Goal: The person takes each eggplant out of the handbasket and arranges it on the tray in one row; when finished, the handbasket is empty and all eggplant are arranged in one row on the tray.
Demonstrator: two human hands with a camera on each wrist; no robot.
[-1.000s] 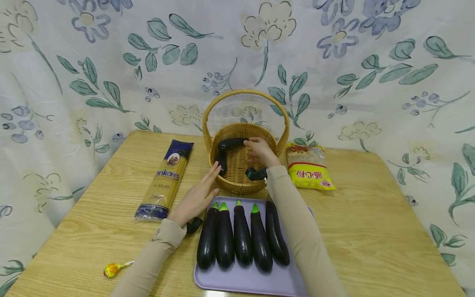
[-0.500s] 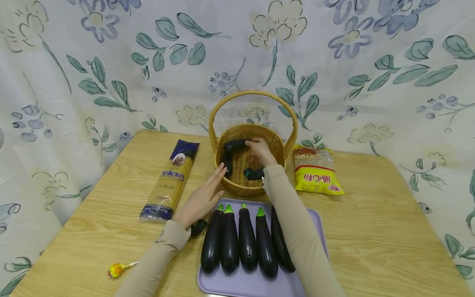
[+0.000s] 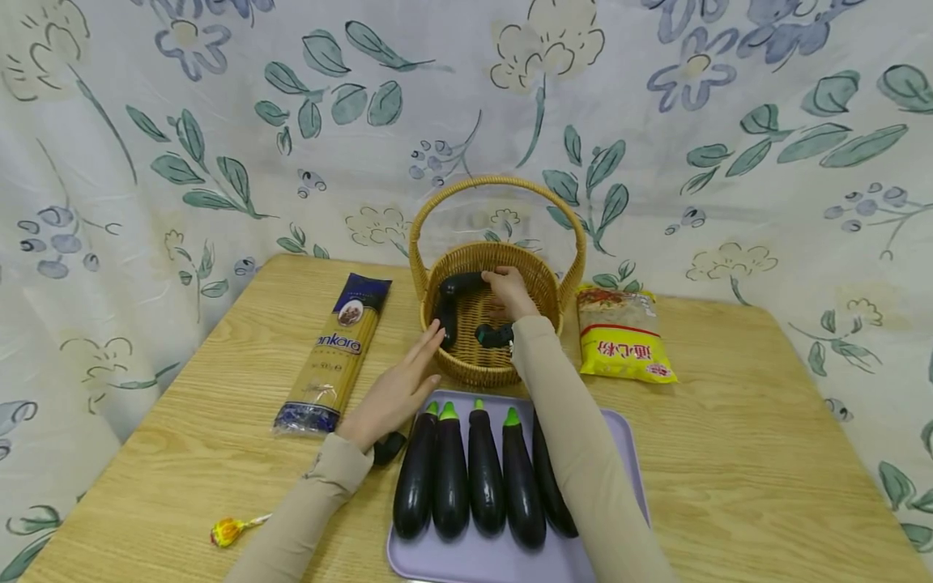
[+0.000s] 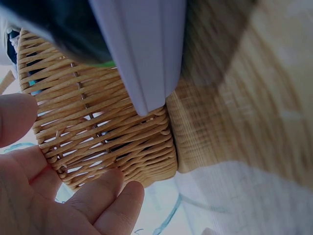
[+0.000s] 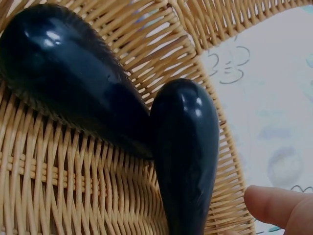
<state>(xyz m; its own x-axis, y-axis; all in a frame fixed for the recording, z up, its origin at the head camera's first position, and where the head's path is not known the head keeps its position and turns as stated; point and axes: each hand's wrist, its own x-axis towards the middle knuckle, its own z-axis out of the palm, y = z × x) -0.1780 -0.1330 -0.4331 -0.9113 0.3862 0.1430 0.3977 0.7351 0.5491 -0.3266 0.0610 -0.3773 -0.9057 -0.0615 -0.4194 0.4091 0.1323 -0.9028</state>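
Observation:
Inside the wicker basket (image 3: 477, 374), two dark eggplants lie at the left and back, their ends meeting. My right hand (image 3: 513, 293) reaches over the basket and holds the near end of the back eggplant (image 3: 461, 283). In the right wrist view this eggplant (image 5: 186, 147) runs down toward the hand, beside the other eggplant (image 5: 73, 78); one finger shows at the right edge, and the grip itself is out of sight. My left hand (image 3: 394, 398) rests with extended fingers at the basket's front left rim. The left wrist view shows that hand (image 4: 63, 196) against the basket's woven wall (image 4: 107, 132).
In front of the basket, a lilac tray (image 3: 466, 563) bears several eggplants with green stems. A spaghetti packet (image 3: 331, 352) lies left, a yellow pasta bag (image 3: 625, 336) right. A lollipop (image 3: 229, 530) lies at the front left. A floral curtain hangs behind the table.
The head view has shifted a little, so the table's things appear slightly farther right. Both hands keep nearly the same places at the basket, and the eggplants in it lie as before.

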